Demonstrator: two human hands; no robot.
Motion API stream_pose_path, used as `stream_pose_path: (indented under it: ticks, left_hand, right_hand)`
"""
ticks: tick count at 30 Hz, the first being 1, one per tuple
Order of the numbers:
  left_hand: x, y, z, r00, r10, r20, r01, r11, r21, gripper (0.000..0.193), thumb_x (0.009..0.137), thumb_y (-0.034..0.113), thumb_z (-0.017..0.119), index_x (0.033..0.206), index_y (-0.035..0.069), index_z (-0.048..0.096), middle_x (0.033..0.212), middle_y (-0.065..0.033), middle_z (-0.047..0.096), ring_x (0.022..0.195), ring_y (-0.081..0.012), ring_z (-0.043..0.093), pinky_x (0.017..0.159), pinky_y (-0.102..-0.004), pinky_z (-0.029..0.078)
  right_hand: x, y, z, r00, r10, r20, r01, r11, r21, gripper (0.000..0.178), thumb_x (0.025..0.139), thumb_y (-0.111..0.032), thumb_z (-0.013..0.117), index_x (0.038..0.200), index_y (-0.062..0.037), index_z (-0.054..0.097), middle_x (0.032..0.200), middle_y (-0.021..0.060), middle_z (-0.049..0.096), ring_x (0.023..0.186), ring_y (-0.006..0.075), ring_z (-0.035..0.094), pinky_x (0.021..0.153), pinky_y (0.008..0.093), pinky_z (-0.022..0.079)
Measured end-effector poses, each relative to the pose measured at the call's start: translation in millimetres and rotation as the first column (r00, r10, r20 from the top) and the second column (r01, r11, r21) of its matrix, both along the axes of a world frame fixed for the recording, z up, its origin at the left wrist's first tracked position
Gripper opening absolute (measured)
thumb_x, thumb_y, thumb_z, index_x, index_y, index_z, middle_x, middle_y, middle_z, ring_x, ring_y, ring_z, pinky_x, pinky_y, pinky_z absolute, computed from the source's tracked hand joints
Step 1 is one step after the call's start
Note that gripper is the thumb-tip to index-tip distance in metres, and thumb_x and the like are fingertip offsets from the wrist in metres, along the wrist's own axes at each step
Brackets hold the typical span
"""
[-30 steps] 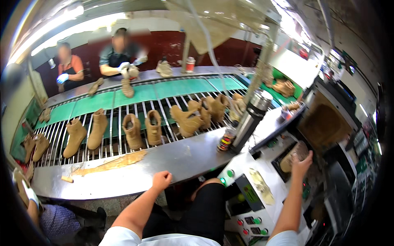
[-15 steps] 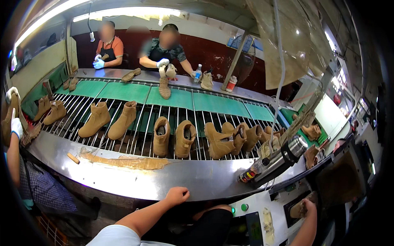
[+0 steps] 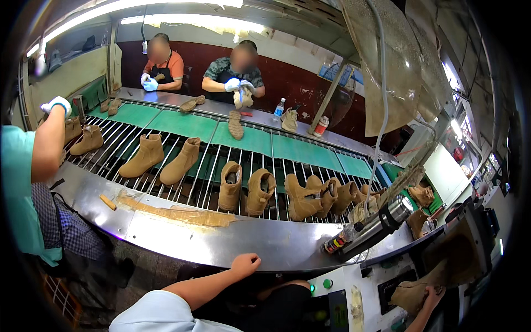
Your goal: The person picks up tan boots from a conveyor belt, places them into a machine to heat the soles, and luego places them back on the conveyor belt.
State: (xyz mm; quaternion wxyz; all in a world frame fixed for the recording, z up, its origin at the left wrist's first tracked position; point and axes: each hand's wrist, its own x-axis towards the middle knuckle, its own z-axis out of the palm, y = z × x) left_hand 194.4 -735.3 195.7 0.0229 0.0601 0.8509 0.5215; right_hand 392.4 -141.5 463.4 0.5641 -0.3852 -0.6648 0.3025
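My right hand (image 3: pixel 433 299), at the lower right, grips a tan ankle boot (image 3: pixel 410 294) by one end. The boot is tilted over the white machine (image 3: pixel 333 280), beside the dark recess in its top. My left hand (image 3: pixel 245 265) is curled into a loose fist at the front edge of the metal table (image 3: pixel 265 243), and nothing shows in it. On the roller rack beyond stand tan boots, the closest being an upright pair: a left boot (image 3: pixel 229 187) and a right boot (image 3: pixel 259 191).
A steel thermos (image 3: pixel 381 227) and a small bottle (image 3: pixel 340 238) lean at the table's right end. The machine's dark lid (image 3: pixel 456 249) stands raised at right. One co-worker (image 3: pixel 33 188) stands close on the left; two sit across the rack, one handling a shoe (image 3: pixel 243 98).
My right hand has raised the boot from the machine's recess and tilted it. The left co-worker has leaned in, arm over the rack. My view has shifted slightly; my left hand stays put.
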Motion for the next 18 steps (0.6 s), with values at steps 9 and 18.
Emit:
stream_pose_path:
  ticks: [9, 18]
  left_hand:
    - [107.0, 89.5, 110.9, 0.478, -0.874, -0.084, 0.264, 0.052, 0.963, 0.074, 0.089, 0.041, 0.062, 0.146, 0.008, 0.026, 0.148, -0.0074, 0.033, 0.127, -0.0204, 0.043, 0.102, -0.0358, 0.036]
    - [106.5, -128.7, 83.1, 0.925, -0.322, 0.201, -0.251, -0.125, 0.96, 0.085, 0.064, 0.025, 0.068, 0.139, 0.003, 0.036, 0.136, -0.0187, 0.047, 0.125, -0.0375, 0.046, 0.109, -0.0517, 0.033]
  right_hand:
    - [9.2, -291.3, -26.4, 0.66, 0.576, -0.483, -0.695, 0.712, -0.101, 0.082, 0.074, -0.029, 0.058, 0.147, -0.01, 0.026, 0.145, 0.0153, 0.034, 0.127, 0.0328, 0.04, 0.104, 0.0436, 0.035]
    - [-1.2, -415.3, -62.4, 0.273, 0.872, 0.406, -0.962, 0.244, 0.122, 0.023, 0.081, -0.02, 0.065, 0.092, -0.0001, 0.065, 0.081, 0.0105, 0.065, 0.072, 0.025, 0.062, 0.07, 0.0329, 0.05]
